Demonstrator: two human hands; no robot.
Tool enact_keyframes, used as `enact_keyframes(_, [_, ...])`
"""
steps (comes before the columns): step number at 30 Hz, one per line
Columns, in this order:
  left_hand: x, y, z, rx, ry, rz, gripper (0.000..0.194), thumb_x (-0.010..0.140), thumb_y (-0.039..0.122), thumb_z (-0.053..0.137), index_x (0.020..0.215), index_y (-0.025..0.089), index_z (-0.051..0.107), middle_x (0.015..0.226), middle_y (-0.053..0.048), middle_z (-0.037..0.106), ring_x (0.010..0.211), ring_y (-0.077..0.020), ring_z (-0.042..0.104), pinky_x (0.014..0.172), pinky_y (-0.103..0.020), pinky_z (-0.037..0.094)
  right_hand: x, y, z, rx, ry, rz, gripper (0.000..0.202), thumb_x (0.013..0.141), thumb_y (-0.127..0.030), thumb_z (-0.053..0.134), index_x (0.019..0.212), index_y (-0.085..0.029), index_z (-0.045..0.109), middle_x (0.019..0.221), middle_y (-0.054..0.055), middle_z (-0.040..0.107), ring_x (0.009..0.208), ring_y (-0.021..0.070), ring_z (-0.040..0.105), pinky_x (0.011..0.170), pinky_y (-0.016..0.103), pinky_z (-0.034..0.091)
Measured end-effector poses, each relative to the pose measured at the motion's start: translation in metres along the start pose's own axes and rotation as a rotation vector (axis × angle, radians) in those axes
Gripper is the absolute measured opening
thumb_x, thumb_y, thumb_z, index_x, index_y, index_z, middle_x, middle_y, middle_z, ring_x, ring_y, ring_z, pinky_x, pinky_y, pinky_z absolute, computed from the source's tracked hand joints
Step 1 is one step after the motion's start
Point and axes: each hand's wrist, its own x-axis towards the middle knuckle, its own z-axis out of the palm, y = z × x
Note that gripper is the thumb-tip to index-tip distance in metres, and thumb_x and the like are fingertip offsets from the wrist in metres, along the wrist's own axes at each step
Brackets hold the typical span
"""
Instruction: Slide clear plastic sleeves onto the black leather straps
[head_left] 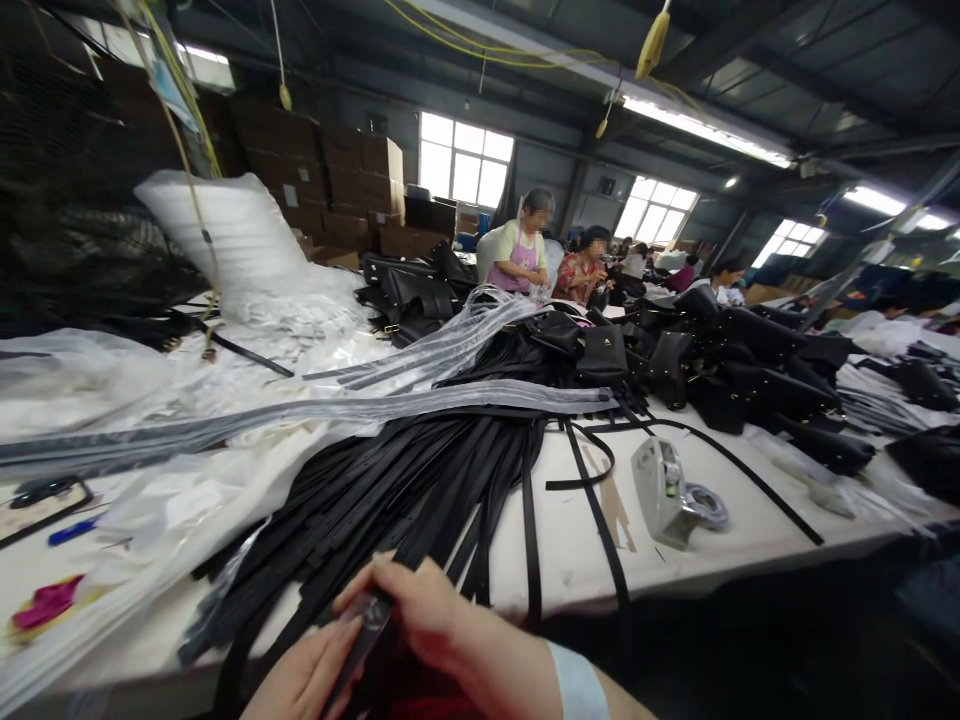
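Both of my hands are closed around a black strap (373, 618) at the table's near edge. My left hand (306, 672) grips its lower part, while my right hand (416, 605) holds it a little higher up. The strap looks shiny between the hands; whether it is one strap or more I cannot tell. Just beyond my fingers, a large heap of long black straps (405, 480) fans out over the white table (555, 575). Long straps in clear plastic sleeves (315, 408) lie across the heap.
A tape dispenser (664, 495) stands to the right, near loose straps. Black bags (750, 360) are piled behind it. White plastic sheeting (187, 480), a blue object (73, 530) and a foam roll (232, 225) are on the left. Across the table, people (521, 250) handle things.
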Motion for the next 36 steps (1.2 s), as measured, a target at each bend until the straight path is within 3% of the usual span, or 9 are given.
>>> enact_keyframes(4, [-0.006,-0.003,0.002,0.031,-0.052,0.001,0.064,0.078,0.081,0.032,0.065,0.021,0.051,0.042,0.006,0.037,0.039,-0.0112,0.032,0.040,-0.022,0.028,0.022,-0.054,-0.034,0.328,0.291,-0.136,0.042,0.067,-0.053,0.076,0.058,-0.019,0.054,0.055,-0.002,0.056,0.055,0.0124,0.055,0.059,0.025,0.045])
enact_keyframes(8, [-0.010,-0.002,0.000,0.046,-0.096,0.019,0.061,0.082,0.076,0.030,0.067,0.021,0.050,0.043,0.007,0.037,0.041,-0.0118,0.034,0.046,-0.022,0.034,0.033,-0.079,-0.059,0.327,0.381,-0.245,0.044,0.067,-0.053,0.077,0.057,-0.020,0.049,0.054,-0.004,0.053,0.053,0.0115,0.052,0.055,0.024,0.043])
enact_keyframes(11, [-0.008,0.002,-0.001,0.061,-0.119,0.033,0.060,0.085,0.073,0.029,0.067,0.020,0.051,0.042,0.006,0.042,0.043,-0.0133,0.040,0.050,-0.023,0.037,0.032,-0.064,-0.054,0.214,0.384,-0.263,0.048,0.067,-0.060,0.074,0.056,-0.020,0.048,0.052,-0.003,0.054,0.053,0.0129,0.053,0.055,0.025,0.042])
enact_keyframes(17, [0.001,0.015,0.006,0.043,-0.038,0.062,0.055,0.088,0.068,0.030,0.067,0.021,0.052,0.041,0.005,0.046,0.041,-0.0148,0.043,0.048,-0.025,0.036,0.002,0.014,-0.006,-0.021,0.290,-0.112,0.054,0.075,-0.070,0.057,0.058,-0.019,0.053,0.060,0.002,0.061,0.053,0.0131,0.052,0.054,0.026,0.043])
enact_keyframes(20, [0.002,0.013,0.007,0.076,-0.010,0.085,0.055,0.089,0.066,0.028,0.065,0.022,0.052,0.039,0.004,0.046,0.039,-0.0151,0.043,0.048,-0.026,0.036,-0.004,0.021,0.001,-0.013,0.184,-0.011,0.053,0.076,-0.068,0.059,0.061,-0.017,0.057,0.060,0.002,0.061,0.049,0.0123,0.051,0.049,0.026,0.040])
enact_keyframes(26, [-0.008,0.004,0.009,0.074,-0.081,0.032,0.057,0.086,0.070,0.031,0.066,0.021,0.049,0.046,0.006,0.045,0.040,-0.0120,0.037,0.046,-0.024,0.035,0.034,-0.063,-0.058,0.273,0.497,-0.244,0.049,0.069,-0.057,0.072,0.053,-0.021,0.043,0.056,-0.003,0.055,0.056,0.0126,0.055,0.056,0.025,0.043])
enact_keyframes(29, [-0.008,0.007,0.012,0.066,-0.077,0.020,0.058,0.085,0.073,0.029,0.065,0.021,0.049,0.044,0.006,0.044,0.041,-0.0129,0.040,0.049,-0.024,0.037,0.042,-0.082,-0.073,0.218,0.574,-0.359,0.050,0.066,-0.058,0.073,0.053,-0.021,0.042,0.055,-0.003,0.055,0.056,0.0122,0.054,0.055,0.025,0.041])
enact_keyframes(32, [-0.002,0.012,0.015,0.050,-0.058,0.015,0.058,0.084,0.073,0.030,0.066,0.022,0.050,0.039,0.006,0.043,0.041,-0.0146,0.042,0.048,-0.024,0.037,0.032,-0.057,-0.056,0.112,0.533,-0.355,0.054,0.067,-0.065,0.068,0.051,-0.021,0.041,0.053,-0.001,0.056,0.054,0.0126,0.052,0.054,0.025,0.040])
enact_keyframes(36, [0.007,0.013,0.017,0.051,-0.042,0.053,0.057,0.086,0.070,0.029,0.066,0.022,0.052,0.040,0.004,0.047,0.041,-0.0162,0.046,0.048,-0.026,0.038,0.002,0.004,-0.013,0.024,0.439,-0.130,0.057,0.072,-0.073,0.057,0.054,-0.020,0.044,0.057,0.002,0.060,0.050,0.0120,0.049,0.051,0.025,0.039])
